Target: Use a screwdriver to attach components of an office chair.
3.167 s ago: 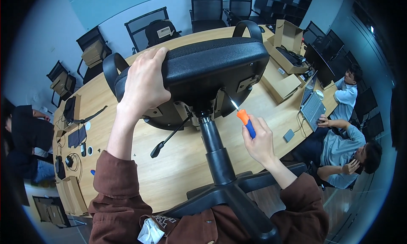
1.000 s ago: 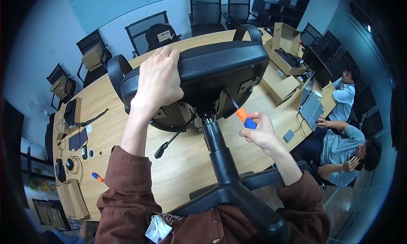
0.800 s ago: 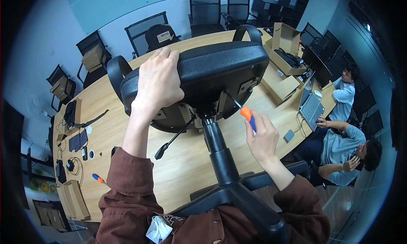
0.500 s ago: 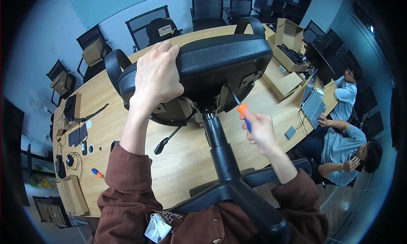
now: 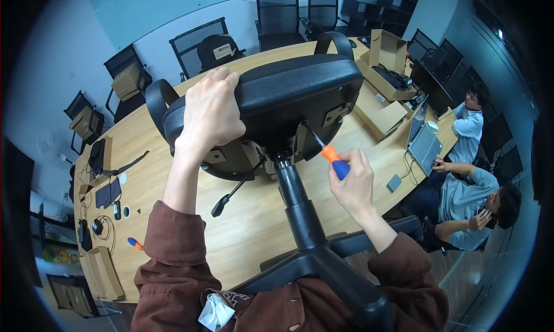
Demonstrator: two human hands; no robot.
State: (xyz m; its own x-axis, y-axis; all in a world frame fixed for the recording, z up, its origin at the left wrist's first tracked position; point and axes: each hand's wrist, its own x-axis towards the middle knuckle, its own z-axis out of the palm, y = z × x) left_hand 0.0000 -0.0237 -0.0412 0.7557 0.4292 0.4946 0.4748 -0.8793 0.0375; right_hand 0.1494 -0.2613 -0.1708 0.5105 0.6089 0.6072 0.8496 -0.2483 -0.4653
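R hand [image 5: 353, 179] turned w/ tilted orng/blue scrwdrvr [image 5: 330, 153].

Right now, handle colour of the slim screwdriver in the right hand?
The handle is orange near the metal shaft, blue behind; head view best.

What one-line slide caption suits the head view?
Left hand gripping a black chair seat, right hand holding a screwdriver to its underside.
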